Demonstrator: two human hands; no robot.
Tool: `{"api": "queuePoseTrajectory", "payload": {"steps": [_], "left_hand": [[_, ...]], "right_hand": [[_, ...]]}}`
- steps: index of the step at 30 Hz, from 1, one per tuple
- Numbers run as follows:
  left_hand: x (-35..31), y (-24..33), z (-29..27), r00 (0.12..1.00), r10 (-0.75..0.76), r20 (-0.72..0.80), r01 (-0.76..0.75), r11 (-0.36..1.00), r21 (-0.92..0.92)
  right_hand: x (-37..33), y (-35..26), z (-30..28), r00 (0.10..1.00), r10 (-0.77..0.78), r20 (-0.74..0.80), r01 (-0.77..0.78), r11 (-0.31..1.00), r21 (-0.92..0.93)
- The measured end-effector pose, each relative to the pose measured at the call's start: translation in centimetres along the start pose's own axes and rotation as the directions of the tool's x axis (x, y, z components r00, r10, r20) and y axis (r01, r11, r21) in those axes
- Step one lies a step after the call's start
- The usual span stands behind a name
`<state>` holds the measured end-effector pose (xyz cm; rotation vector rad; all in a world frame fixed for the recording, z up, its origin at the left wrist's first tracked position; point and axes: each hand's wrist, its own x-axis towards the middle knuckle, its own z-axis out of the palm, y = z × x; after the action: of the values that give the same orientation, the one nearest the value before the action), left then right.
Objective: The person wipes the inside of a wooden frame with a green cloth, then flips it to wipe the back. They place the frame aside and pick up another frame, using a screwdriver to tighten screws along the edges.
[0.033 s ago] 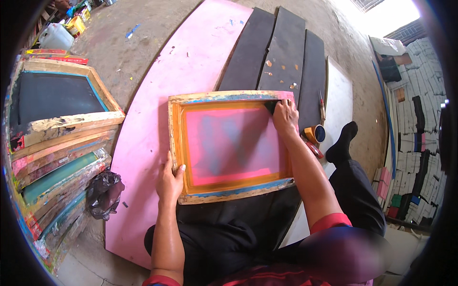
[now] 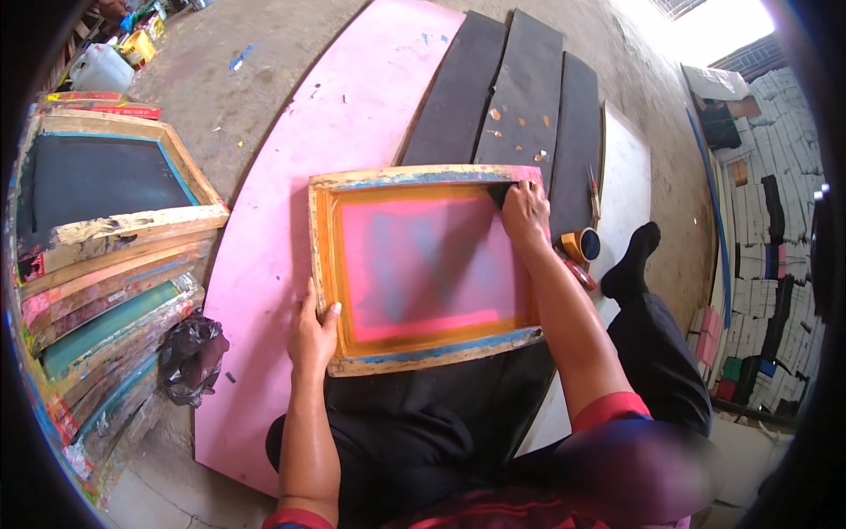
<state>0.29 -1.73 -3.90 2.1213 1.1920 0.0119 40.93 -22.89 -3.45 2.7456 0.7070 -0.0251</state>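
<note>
A screen-printing frame [image 2: 414, 178] with a wooden, paint-stained rim lies tilted over my lap and the boards, its mesh pink with a hazy grey-blue patch. Along its left side rests my left hand [image 2: 315, 335], thumb on the rim and fingers wrapped round the outer edge. In the far right inside corner, my right hand [image 2: 526, 216] is closed on a small dark flat piece [image 2: 499, 195], pressed against the mesh's edge; its kind is mostly hidden by the fingers.
Black boards [image 2: 520, 97] and a pink sheet [image 2: 352, 79] lie beneath and beyond. Right of the frame are a small round orange-and-dark item [image 2: 581, 244], a red tool [image 2: 581, 275] and a thin knife-like tool [image 2: 595, 192]. Stacked screens [image 2: 132, 225] and a black plastic bag [image 2: 192, 360] stand left.
</note>
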Motion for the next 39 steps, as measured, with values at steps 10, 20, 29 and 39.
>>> {"api": "queuePoseTrajectory", "payload": {"steps": [10, 20, 29, 39], "left_hand": [[0.4, 0.0, 0.6, 0.998, 0.042, -0.048, -0.038, 0.995, 0.088], [0.5, 0.6, -0.6, 1.000, -0.007, 0.004, 0.007, 0.999, 0.033], [0.5, 1.1, -1.0, 0.998, -0.029, 0.060, 0.027, 0.999, 0.033], [0.5, 0.7, -1.3, 0.997, -0.032, 0.076, 0.033, 0.999, -0.004]], "right_hand": [[0.5, 0.3, -0.9, 1.000, -0.016, -0.018, 0.015, 0.998, -0.062], [-3.1, -11.0, -5.6, 0.943, -0.245, -0.227, 0.316, 0.876, 0.364], [-3.7, -27.3, -4.7, 0.838, -0.440, -0.321, 0.534, 0.782, 0.322], [-4.4, -26.5, -6.3, 0.874, -0.456, -0.169, 0.474, 0.721, 0.506]]}}
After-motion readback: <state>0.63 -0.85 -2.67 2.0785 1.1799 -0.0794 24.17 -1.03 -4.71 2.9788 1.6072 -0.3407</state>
